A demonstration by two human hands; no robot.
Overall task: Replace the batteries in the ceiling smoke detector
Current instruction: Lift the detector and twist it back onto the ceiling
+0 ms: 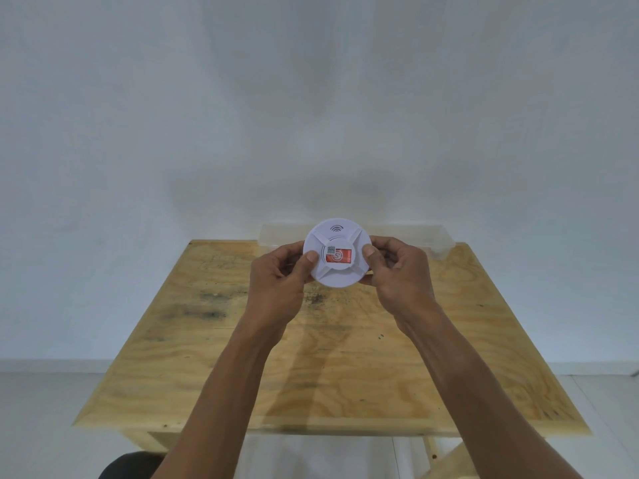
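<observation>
A round white smoke detector [337, 271] is held in the air above the far half of a plywood table [332, 357], its face turned toward me. A red label and a small QR sticker sit at its centre, and a wave symbol is printed near its top edge. My left hand [276, 278] grips its left rim, thumb on the face. On the opposite rim my right hand [397, 271] holds it the same way. No batteries are visible.
A clear plastic container [425, 236] stands at the table's far edge against the white wall, partly hidden behind the detector. The tabletop has dark stains at left. A pale floor surrounds the table.
</observation>
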